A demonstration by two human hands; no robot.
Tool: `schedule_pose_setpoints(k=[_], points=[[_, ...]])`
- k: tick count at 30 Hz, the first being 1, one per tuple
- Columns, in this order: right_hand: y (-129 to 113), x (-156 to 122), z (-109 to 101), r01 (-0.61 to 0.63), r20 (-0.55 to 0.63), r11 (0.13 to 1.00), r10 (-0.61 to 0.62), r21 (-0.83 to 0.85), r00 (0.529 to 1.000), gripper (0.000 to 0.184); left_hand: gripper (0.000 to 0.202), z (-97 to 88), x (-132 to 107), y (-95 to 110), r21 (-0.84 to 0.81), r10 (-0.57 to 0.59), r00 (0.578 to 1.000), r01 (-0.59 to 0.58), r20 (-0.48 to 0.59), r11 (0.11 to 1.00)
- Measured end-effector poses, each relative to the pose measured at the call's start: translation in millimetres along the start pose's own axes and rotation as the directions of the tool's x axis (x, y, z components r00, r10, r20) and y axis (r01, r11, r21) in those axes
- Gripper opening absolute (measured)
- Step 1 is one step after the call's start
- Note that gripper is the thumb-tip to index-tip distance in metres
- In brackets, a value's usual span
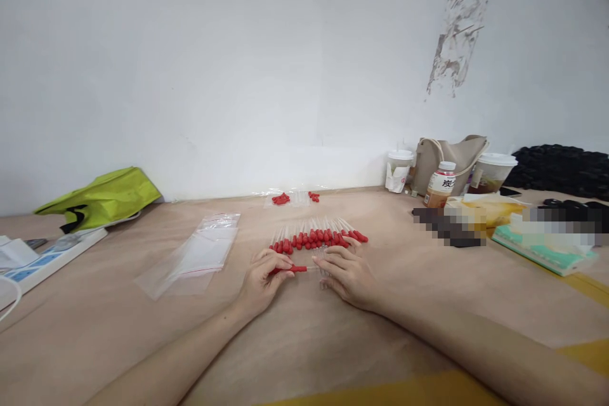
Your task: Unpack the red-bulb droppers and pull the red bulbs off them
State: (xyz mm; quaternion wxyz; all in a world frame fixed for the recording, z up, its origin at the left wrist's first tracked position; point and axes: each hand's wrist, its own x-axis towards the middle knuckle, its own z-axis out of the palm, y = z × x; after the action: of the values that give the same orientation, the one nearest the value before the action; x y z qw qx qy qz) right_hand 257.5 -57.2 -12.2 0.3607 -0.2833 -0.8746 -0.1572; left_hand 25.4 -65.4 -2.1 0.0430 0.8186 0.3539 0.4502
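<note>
My left hand [264, 273] pinches a red rubber bulb [299, 269] between thumb and fingers. From that bulb a thin clear tube [311, 268] runs across to my right hand [349, 271], whose fingertips close around its far side. Several loose clear tubes [320, 252] lie under and beside the right fingers. Just beyond both hands is a fanned row of droppers [314, 238], their red bulbs facing me and pale tips pointing at the wall.
Against the wall lie red bulbs [280, 199] on clear plastic. Clear zip bags [204, 254] rest to the left, near a power strip [57, 260] and a lime-green bag [104, 196]. On the right stand a bottle [441, 185], lidded cups [398, 171] and a beige bag [459, 155].
</note>
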Motion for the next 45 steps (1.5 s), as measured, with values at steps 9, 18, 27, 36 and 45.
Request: schedule_pose_setpoints(k=[9, 18, 27, 36, 45], points=[[-3, 3, 7, -0.052, -0.027, 0.999, 0.052, 0.008, 0.998, 0.019, 0.029, -1.2, 3, 11, 0.253, 0.068, 0.987, -0.103, 0.142, 0.962], [-5, 4, 4, 0.010, -0.011, 1.000, -0.010, 0.016, 1.000, 0.020, 0.017, 5.0, 5, 13, 0.327, 0.040, 0.978, -0.107, 0.207, 0.939], [-6, 4, 3, 0.051, 0.010, 0.999, -0.051, -0.001, 0.999, 0.021, 0.020, -0.7, 2, 16, 0.325, 0.077, 0.962, -0.163, 0.262, 0.932], [-3, 0, -2, 0.006, -0.017, 1.000, -0.006, 0.006, 1.000, 0.027, 0.021, -4.7, -3, 12, 0.275, 0.052, 0.980, -0.104, 0.191, 0.956], [-2, 7, -1, -0.304, -0.111, 0.947, 0.315, 0.107, 0.943, 0.020, 0.028, -40.8, 11, -27, 0.244, -0.307, 0.935, 0.344, -0.178, 0.907]])
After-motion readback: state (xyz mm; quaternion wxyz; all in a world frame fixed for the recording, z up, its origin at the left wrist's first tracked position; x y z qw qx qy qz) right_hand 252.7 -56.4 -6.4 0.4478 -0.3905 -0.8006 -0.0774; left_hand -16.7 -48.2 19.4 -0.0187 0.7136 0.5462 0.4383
